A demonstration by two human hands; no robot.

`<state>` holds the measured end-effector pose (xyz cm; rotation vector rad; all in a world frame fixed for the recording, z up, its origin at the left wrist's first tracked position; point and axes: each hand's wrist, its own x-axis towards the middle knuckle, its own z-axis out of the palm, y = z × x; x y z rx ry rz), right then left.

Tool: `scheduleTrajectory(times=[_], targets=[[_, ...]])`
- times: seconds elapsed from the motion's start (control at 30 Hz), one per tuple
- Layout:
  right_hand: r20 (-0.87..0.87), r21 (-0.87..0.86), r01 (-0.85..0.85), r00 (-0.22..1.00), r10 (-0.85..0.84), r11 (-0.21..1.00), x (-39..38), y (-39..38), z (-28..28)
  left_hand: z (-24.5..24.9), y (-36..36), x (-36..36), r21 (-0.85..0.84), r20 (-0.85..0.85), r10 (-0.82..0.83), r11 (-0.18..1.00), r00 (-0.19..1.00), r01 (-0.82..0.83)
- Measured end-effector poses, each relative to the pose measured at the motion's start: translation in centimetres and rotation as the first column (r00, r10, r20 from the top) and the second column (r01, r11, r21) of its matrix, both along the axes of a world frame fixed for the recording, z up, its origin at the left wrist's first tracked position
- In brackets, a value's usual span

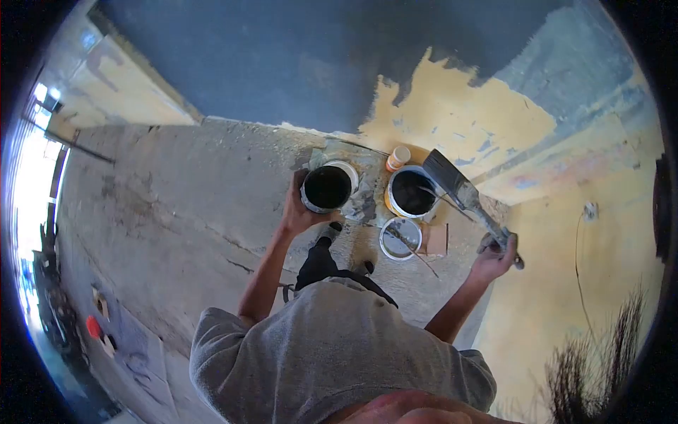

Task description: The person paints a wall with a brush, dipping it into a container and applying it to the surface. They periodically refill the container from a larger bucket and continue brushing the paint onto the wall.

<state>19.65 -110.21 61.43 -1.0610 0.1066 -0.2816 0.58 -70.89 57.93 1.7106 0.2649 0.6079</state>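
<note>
My left hand (pixel 300 210) is wrapped around a small paint pot (pixel 327 189) with dark contents. My right hand (pixel 498 256) grips a wide flat paintbrush (pixel 460 192) by its handle. Its dark, paint-coated bristles point up and left, near a white bucket (pixel 393 205) of dark paint on the floor. A stick leans inside that bucket. Below it lies a round, paint-smeared lid (pixel 400 238) with a thin stick (pixel 417 254) across it. A white round rim (pixel 344 169) shows partly behind the pot. The wall (pixel 296 63) ahead is dark blue-grey, with a cream patch (pixel 452 106).
Beside the bucket stands a small orange container (pixel 398 158) with a white top. A brown flat piece (pixel 436 239) lies by the lid. On the right, a cream wall (pixel 551 261) carries a socket (pixel 590 210) with a hanging wire. The concrete floor (pixel 176 184) extends left.
</note>
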Motion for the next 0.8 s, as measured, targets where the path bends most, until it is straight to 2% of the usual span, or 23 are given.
scheduleTrajectory(times=[0.03,0.07,0.1,0.17,0.2,0.23,0.27,0.3,0.33,0.37,0.43,0.47,0.5,0.57,0.6,0.67,0.77,0.8], targets=[[0.157,0.016,-0.27,0.952,0.264,0.963,1.1,-0.3,1.1,0.0,-0.2,-1.0,0.077,-0.037,0.025,0.997,0.999,-0.022],[0.31,-0.003,-0.517,0.813,0.492,0.856,1.9,-0.1,2.1,-0.4,-0.5,-1.9,0.083,-0.037,0.063,0.995,0.997,-0.06],[0.313,0.004,-0.545,0.797,0.517,0.838,2.2,0.9,2.8,-1.2,-1.0,-2.5,0.062,-0.035,0.097,0.994,0.995,-0.095],[0.192,0.08,-0.141,0.974,0.124,0.987,1.9,4.0,4.7,-2.0,-2.5,-3.7,0.05,-0.03,0.149,0.988,0.988,-0.148],[0.266,0.015,-0.212,0.943,0.201,0.977,0.9,5.7,7.2,-2.3,-3.6,-4.0,-0.058,-0.001,0.184,0.981,0.983,-0.183],[0.27,0.021,-0.227,0.939,0.213,0.974,0.8,6.0,7.5,-2.6,-4.5,-4.3,-0.169,0.026,0.217,0.963,0.976,-0.209],[0.28,-0.055,-0.353,0.892,0.354,0.934,0.7,6.3,7.7,-3.0,-4.8,-4.6,-0.059,0.03,0.211,0.976,0.977,-0.209],[0.286,-0.128,-0.467,0.827,0.484,0.875,0.6,6.8,8.0,-3.2,-5.3,-4.9,-0.048,0.042,0.223,0.974,0.974,-0.221],[0.214,-0.163,-0.539,0.798,0.563,0.826,-0.2,7.1,8.8,-3.5,-6.0,-5.2,0.004,-0.043,0.233,0.972,0.971,-0.233],[0.226,-0.158,-0.545,0.792,0.568,0.823,-1.1,7.8,9.5,-3.4,-6.9,-5.5,0.055,-0.127,0.246,0.969,0.961,-0.241],[0.163,-0.268,-0.644,0.702,0.693,0.716,-2.4,8.8,10.5,-3.8,-8.2,-5.8,0.064,-0.162,0.245,0.969,0.956,-0.238],[0.097,-0.366,-0.605,0.731,0.675,0.707,-2.4,8.7,9.8,-4.9,-8.7,-5.7,0.017,-0.153,0.197,0.98,0.968,-0.197],[0.169,-0.423,-0.605,0.678,0.715,0.674,-1.9,8.7,8.5,-5.8,-9.0,-5.6,-0.027,-0.139,0.149,0.988,0.979,-0.155],[0.18,-0.497,-0.551,0.69,0.701,0.67,-2.2,8.6,8.6,-4.8,-9.8,-5.4,-0.037,-0.143,0.126,0.991,0.982,-0.132],[0.197,-0.495,-0.546,0.688,0.699,0.676,-2.3,8.6,9.1,-4.3,-10.0,-5.2,-0.056,-0.157,0.094,0.993,0.983,-0.104],[0.167,-0.336,-0.602,0.719,0.675,0.724,-2.6,8.1,10.4,-4.3,-10.3,-5.0,-0.008,-0.161,0.083,0.996,0.983,-0.085],[0.091,-0.343,-0.617,0.729,0.679,0.708,-3.1,7.7,10.3,-4.0,-11.2,-4.8,0.053,-0.215,0.052,0.998,0.975,-0.041],[0.128,-0.45,-0.61,0.679,0.723,0.653,-2.8,7.6,9.3,-3.6,-11.6,-4.8,0.04,-0.279,0.042,0.999,0.959,-0.032]])
